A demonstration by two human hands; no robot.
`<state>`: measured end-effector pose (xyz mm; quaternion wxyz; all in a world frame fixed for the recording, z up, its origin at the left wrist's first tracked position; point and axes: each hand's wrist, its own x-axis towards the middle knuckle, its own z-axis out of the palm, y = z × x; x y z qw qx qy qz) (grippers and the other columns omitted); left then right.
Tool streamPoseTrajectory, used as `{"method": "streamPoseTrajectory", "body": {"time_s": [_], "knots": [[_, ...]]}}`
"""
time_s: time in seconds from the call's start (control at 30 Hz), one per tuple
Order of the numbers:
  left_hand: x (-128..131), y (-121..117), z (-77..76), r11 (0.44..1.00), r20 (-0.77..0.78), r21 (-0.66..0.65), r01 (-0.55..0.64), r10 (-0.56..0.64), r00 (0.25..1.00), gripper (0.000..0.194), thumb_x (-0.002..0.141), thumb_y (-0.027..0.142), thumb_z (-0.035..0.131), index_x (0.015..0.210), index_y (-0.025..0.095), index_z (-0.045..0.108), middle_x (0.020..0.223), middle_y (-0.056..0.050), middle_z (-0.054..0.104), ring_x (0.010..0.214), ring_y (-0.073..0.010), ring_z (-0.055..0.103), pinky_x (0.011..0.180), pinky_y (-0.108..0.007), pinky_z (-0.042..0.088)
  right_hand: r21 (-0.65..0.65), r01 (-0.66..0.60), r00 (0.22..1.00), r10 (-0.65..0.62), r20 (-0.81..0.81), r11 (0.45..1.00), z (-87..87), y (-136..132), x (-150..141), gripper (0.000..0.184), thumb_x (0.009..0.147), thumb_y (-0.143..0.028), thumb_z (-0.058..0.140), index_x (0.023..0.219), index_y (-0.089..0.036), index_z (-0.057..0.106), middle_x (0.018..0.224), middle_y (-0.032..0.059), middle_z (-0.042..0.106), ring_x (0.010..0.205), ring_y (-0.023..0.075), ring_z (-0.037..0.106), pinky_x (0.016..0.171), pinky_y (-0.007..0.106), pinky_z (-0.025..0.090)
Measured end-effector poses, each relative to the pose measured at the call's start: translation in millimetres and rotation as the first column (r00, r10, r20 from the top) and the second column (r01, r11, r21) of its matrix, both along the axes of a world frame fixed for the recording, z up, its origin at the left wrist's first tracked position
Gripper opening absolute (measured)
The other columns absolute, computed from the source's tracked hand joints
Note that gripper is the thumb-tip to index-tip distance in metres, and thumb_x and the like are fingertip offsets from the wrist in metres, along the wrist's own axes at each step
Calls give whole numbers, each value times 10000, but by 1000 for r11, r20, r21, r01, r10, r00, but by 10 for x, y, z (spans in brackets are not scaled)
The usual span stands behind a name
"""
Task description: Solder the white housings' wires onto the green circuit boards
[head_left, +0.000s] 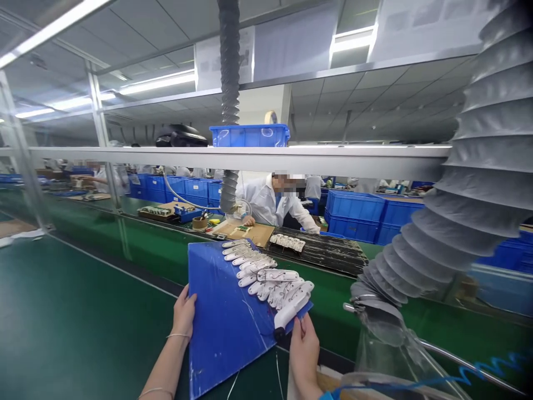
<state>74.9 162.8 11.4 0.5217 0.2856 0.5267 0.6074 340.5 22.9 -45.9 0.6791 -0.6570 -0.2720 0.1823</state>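
Between my two hands is a blue flat board (220,328), held tilted over the bench. My left hand (184,316) grips its left edge, fingers partly hidden behind it. At the lower right corner, my right hand (305,347) pinches the board's edge, close to a white plastic part with a black end (293,305). Several white elongated plastic parts (254,264) with thin wires lie in an overlapping row along the board's far right side.
A green bench (83,311) extends left. Across the line a person in white (266,200) works beside a black slatted surface (325,250) bearing more white parts (287,242). A grey ribbed duct (466,183) blocks the right. A metal shelf (250,158) with a blue bin (250,136) spans above.
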Motion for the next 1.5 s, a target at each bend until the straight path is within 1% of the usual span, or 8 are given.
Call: {"method": "streamPoseTrajectory", "body": {"time_s": [0.17, 0.3, 0.5, 0.67, 0.9, 1.03, 1.33, 1.5], "knots": [[-13, 4, -36, 1000, -6, 26, 9, -9, 1000, 493, 921, 35, 519, 1393, 158, 589, 1138, -129, 735, 882, -175, 746, 923, -345, 594, -20, -9, 1000, 9, 2, 1000, 10, 1, 1, 871, 786, -654, 459, 1414, -55, 527, 1391, 209, 598, 1308, 355, 575, 1057, 407, 475], [-12, 12, -43, 1000, -12, 29, 6, -5, 1000, 488, 933, 50, 543, 1412, 141, 558, 1132, -123, 733, 871, -168, 741, 914, -370, 600, -17, -4, 1000, 4, 11, 1000, 3, 0, 4, 897, 790, -661, 450, 1425, -30, 510, 1384, 228, 597, 1307, 354, 578, 1052, 403, 484], [-7, 23, -48, 1000, -14, 24, 10, -10, 1000, 447, 958, 106, 582, 1403, 147, 556, 1134, -112, 725, 911, -169, 733, 910, -377, 603, -15, 9, 1000, -8, 16, 1000, 1, -3, -5, 874, 794, -650, 472, 1420, -42, 525, 1378, 213, 606, 1289, 349, 590, 1022, 393, 500], [-5, 13, -36, 1000, -18, 17, 18, -18, 1000, 449, 973, 93, 554, 1418, 156, 536, 1152, -98, 717, 934, -160, 727, 917, -369, 599, -4, 4, 1000, -4, 19, 1000, 8, -3, -19, 879, 799, -655, 453, 1427, -43, 517, 1356, 206, 625, 1260, 327, 611, 1004, 373, 497], [2, -11, -9, 1000, -35, 17, 17, -17, 999, 430, 975, 87, 548, 1399, 157, 552, 1120, -82, 724, 885, -149, 723, 908, -371, 599, 13, 9, 1000, -9, 24, 1000, 12, 0, -17, 856, 796, -647, 475, 1407, -51, 541, 1324, 201, 648, 1229, 327, 628, 982, 366, 501], [4, -11, -7, 1000, -43, 19, 12, -11, 999, 418, 978, 123, 567, 1394, 154, 556, 1123, -88, 722, 907, -160, 723, 921, -385, 595, 4, 16, 1000, -16, 17, 1000, 14, -5, -18, 863, 793, -654, 472, 1401, -47, 549, 1314, 211, 651, 1224, 333, 632, 983, 373, 506], [7, 1, -24, 999, -37, 35, -1, 2, 999, 370, 983, 265, 612, 1330, 139, 588, 1163, -99, 702, 971, -172, 710, 929, -388, 588, -2, 14, 1000, -14, 15, 1000, 57, -25, -39, 829, 808, -624, 460, 1419, -68, 537, 1361, 190, 627, 1268, 330, 606, 1011, 380, 492], [7, 7, -27, 999, -37, 34, -2, 3, 999, 349, 980, 274, 618, 1296, 127, 606, 1153, -102, 704, 970, -172, 711, 928, -384, 587, 6, 27, 999, -27, 20, 1000, 58, -29, -48, 834, 808, -629, 466, 1419, -66, 538, 1345, 188, 639, 1247, 327, 619, 979, 371, 506]]}}
